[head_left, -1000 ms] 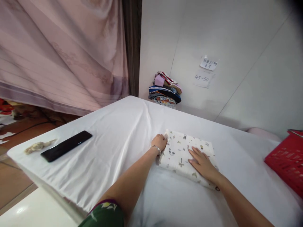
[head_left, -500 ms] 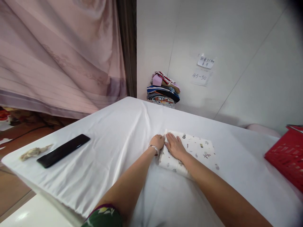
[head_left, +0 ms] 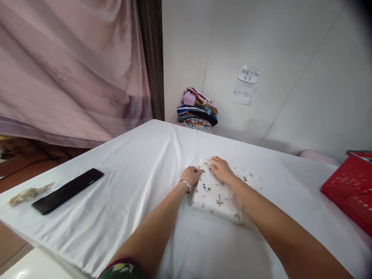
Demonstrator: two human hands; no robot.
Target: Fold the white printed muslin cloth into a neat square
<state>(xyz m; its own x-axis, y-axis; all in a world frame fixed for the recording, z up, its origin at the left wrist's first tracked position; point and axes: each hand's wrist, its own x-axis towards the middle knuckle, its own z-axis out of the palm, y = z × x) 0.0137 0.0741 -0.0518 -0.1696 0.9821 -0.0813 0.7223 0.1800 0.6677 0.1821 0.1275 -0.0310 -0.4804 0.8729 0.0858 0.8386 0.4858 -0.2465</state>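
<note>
A folded white cloth [head_left: 218,197] with small printed figures lies on the white-covered table [head_left: 139,170]. My left hand [head_left: 192,175], a bracelet on its wrist, is closed on the cloth's left edge. My right hand [head_left: 222,169] lies flat on the cloth's far left corner, fingers stretched out, almost touching the left hand. My right forearm crosses over the cloth and hides part of it.
A black phone [head_left: 67,190] and a beige rag [head_left: 27,193] lie at the table's left end. A stack of folded clothes [head_left: 197,112] sits at the far edge against the wall. A red basket [head_left: 350,188] stands at the right. Pink curtain at the left.
My right hand slid from the cloth's right half across to its far left corner, beside my left hand. The left hand stayed on the left edge.
</note>
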